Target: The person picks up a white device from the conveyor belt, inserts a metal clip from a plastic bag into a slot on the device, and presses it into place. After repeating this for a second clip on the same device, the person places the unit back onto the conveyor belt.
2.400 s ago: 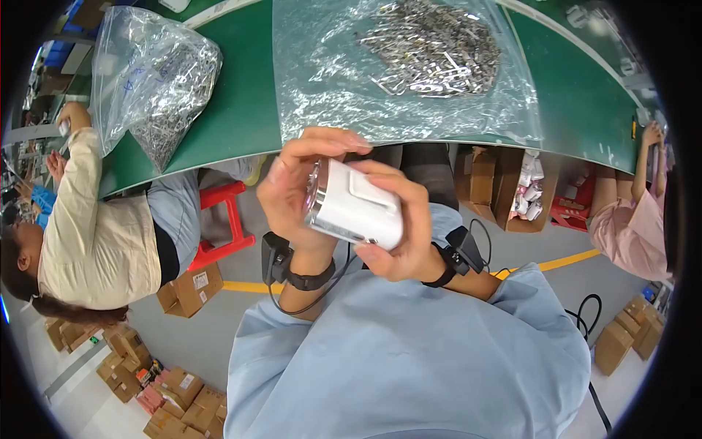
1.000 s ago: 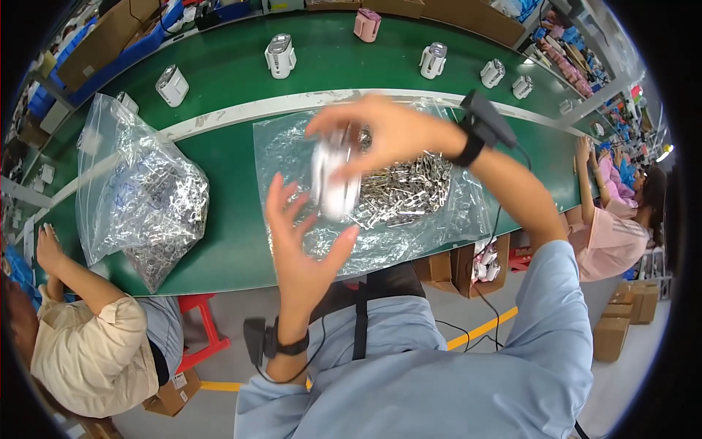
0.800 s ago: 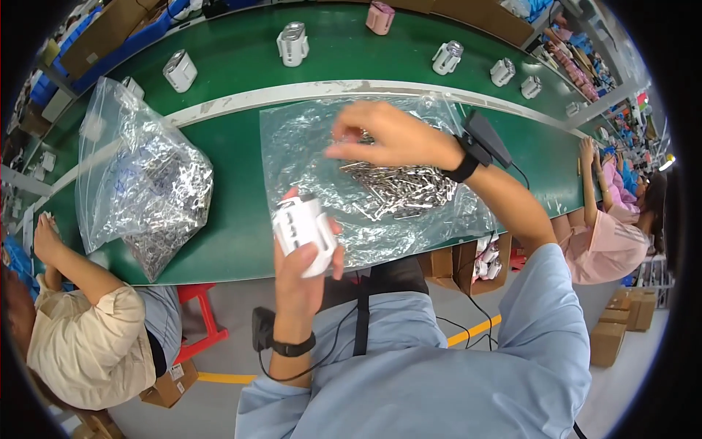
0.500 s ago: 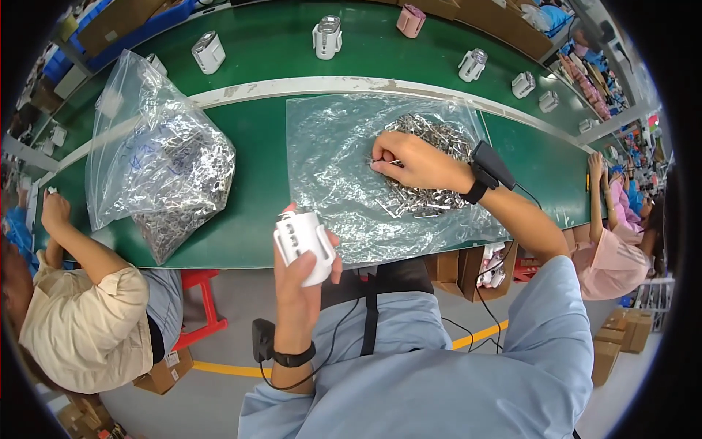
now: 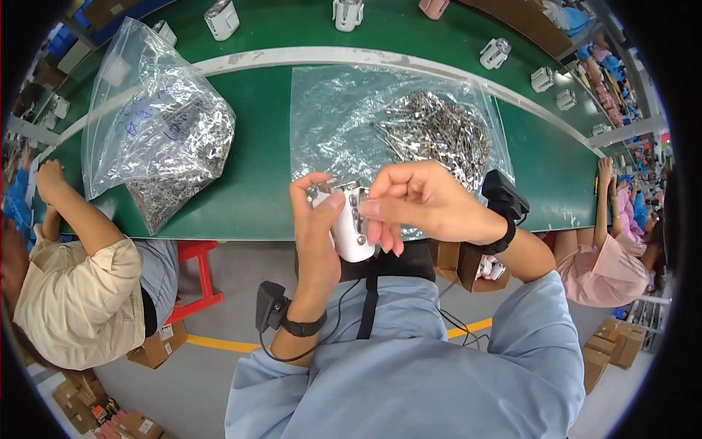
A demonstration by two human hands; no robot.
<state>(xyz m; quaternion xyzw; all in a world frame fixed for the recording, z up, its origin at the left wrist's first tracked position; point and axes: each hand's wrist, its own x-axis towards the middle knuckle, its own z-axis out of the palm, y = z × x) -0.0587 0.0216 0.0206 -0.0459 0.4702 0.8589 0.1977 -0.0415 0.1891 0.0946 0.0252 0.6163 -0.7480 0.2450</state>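
The small white plastic housing (image 5: 349, 227) sits upright in mid-air just off the near edge of the worktop (image 5: 263, 175), raised close to the person's chest, probably so that its open top, where silvery metal contacts show, faces the eyes. It is rounded at the bottom, glossy, with a row of small metal dots down the side that faces the camera. The left hand (image 5: 316, 219) wraps it from the left, thumb across the front, its grip closed on the body to steady it. The right hand (image 5: 418, 201) comes in from the right with fingertips pinched together against the housing's upper edge; whether a small part lies between them I cannot tell. Just beyond, a flat clear bag (image 5: 387, 132) spreads a heap of metal pins (image 5: 435, 132) within easy reach. Further left a fuller clear bag (image 5: 157, 146) stands bunched, and similar white housings (image 5: 221, 18) wait along the belt behind.
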